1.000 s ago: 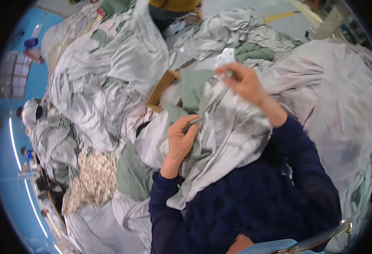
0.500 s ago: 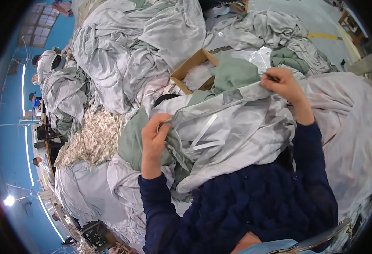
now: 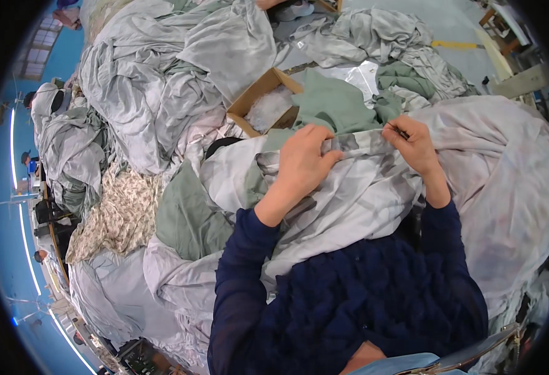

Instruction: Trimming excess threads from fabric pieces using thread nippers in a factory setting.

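Note:
A grey-and-white patterned cloth (image 3: 356, 181) with a green side lies bunched across my lap, its hemmed edge running between my hands. My left hand (image 3: 306, 159) is curled over that edge, thumb toward me, its fingertips partly hidden. To its right, my right hand (image 3: 414, 142) pinches the far end of the edge. A small dark tool (image 3: 402, 133) is tucked in my right fingers; most of it is hidden, so its kind is unclear. Green cloth (image 3: 334, 100) is heaped just beyond the edge.
An open cardboard box (image 3: 249, 100) with clear plastic inside stands beyond my left hand. Large heaps of grey cloth (image 3: 156, 94) rise at the far left. Floral cloth (image 3: 121, 212) lies left, and pale pinkish cloth (image 3: 493, 169) drapes on the right. Other people sit along the left wall.
My left hand has moved right along the cloth edge, closer to my right hand. The right hand has dropped slightly, still gripping. The white strips on the cloth are now covered.

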Demonstrator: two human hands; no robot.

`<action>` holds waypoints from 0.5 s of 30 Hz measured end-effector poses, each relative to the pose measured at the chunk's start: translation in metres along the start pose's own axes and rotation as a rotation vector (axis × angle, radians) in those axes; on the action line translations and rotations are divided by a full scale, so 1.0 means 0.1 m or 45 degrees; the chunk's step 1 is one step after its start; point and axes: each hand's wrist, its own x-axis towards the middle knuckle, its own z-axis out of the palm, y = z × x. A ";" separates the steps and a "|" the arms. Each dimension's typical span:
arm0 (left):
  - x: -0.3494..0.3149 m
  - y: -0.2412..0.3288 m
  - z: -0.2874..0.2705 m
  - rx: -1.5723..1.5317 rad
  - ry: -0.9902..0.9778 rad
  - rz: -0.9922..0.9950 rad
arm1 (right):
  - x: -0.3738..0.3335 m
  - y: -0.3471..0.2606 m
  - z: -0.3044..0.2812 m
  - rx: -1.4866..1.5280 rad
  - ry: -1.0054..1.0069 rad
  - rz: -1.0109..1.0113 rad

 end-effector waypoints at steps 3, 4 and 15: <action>-0.06 -0.06 0.17 -0.278 0.145 -0.087 | -0.06 -0.09 0.07 -0.130 0.140 -0.042; -0.12 -0.12 0.23 -0.393 0.199 -0.097 | -0.08 -0.19 0.14 -0.236 0.257 -0.114; -0.31 -0.27 0.49 -1.527 0.104 -0.485 | -0.40 -0.61 0.69 -0.089 0.206 -0.139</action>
